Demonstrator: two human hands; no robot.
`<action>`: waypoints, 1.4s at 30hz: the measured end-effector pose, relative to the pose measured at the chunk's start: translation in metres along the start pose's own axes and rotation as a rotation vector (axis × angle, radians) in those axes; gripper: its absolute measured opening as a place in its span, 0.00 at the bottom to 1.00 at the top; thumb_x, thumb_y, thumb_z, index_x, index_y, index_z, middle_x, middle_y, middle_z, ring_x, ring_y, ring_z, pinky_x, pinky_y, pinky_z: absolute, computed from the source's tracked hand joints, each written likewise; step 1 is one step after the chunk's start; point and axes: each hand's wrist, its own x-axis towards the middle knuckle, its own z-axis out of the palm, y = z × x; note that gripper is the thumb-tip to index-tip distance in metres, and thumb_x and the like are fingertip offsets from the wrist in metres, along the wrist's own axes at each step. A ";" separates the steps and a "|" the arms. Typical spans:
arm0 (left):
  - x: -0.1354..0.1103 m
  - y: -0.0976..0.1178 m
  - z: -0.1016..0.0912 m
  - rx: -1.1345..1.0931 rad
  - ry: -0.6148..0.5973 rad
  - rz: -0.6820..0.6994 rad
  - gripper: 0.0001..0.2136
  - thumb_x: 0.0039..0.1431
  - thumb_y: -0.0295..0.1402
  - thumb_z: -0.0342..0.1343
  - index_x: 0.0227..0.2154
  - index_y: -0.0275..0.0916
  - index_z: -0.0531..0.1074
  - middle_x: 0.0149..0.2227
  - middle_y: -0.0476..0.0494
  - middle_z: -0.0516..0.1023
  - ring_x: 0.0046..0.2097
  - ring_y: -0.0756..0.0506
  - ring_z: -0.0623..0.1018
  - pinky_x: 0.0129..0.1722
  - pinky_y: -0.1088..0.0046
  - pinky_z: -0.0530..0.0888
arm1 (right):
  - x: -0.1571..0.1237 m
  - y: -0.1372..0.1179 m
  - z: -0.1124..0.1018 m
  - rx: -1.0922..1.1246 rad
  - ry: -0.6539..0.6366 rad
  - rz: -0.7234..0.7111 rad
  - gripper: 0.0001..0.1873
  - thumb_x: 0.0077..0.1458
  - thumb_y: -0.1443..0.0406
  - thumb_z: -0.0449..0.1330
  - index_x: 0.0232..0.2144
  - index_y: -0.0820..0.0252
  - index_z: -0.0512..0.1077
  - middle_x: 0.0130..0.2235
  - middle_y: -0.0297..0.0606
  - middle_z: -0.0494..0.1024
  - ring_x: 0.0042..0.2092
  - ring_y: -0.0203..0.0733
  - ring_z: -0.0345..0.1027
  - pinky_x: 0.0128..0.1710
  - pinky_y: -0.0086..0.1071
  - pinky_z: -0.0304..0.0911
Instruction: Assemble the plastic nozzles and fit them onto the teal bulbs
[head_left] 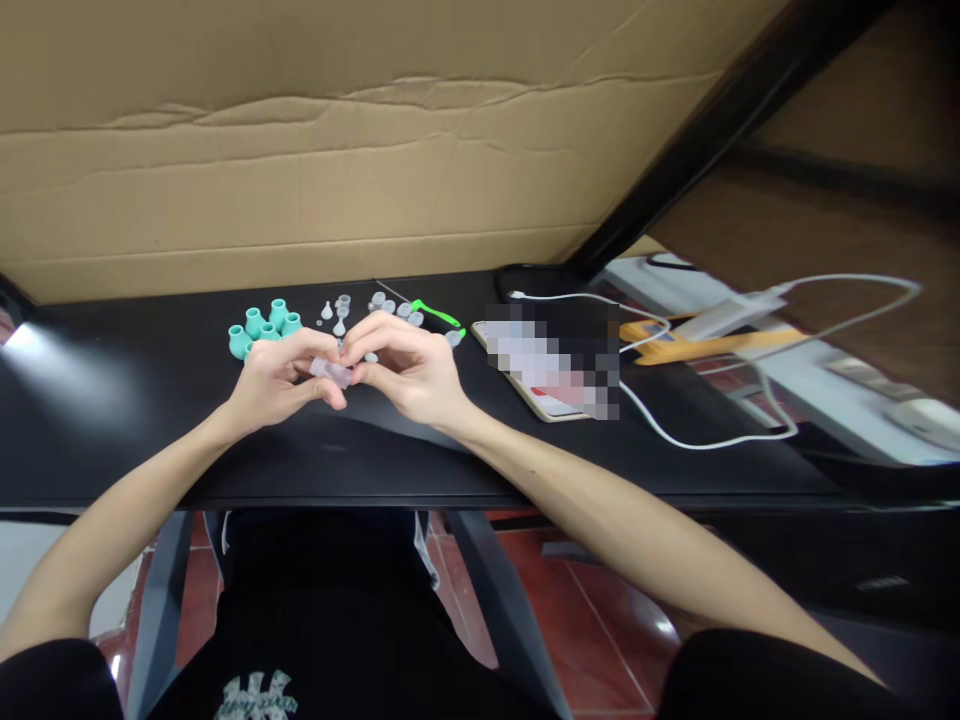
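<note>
Over the black table [112, 420], my left hand [281, 380] and my right hand [409, 365] meet, both pinching a small clear plastic piece [331, 372] between their fingertips. Just behind my left hand stand several teal rubber caps [262, 328]. Several small clear and grey plastic bits [352, 308] lie scattered behind my hands. A green-handled thin tool [436, 315] lies behind my right hand.
A phone [551, 400] with a white cable [697, 440] lies to the right. Further right are a yellow tool [705, 348] and a white adapter [724, 315]. A cardboard sheet [300, 140] stands along the table's back edge. A black bar [675, 170] slants up at right.
</note>
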 end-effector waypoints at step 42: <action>0.005 -0.013 -0.022 0.338 -0.062 0.100 0.09 0.74 0.41 0.65 0.42 0.41 0.78 0.32 0.49 0.87 0.32 0.48 0.87 0.36 0.73 0.82 | 0.031 0.043 -0.092 -0.898 0.088 0.101 0.11 0.72 0.57 0.61 0.38 0.52 0.81 0.39 0.43 0.83 0.46 0.55 0.77 0.57 0.56 0.74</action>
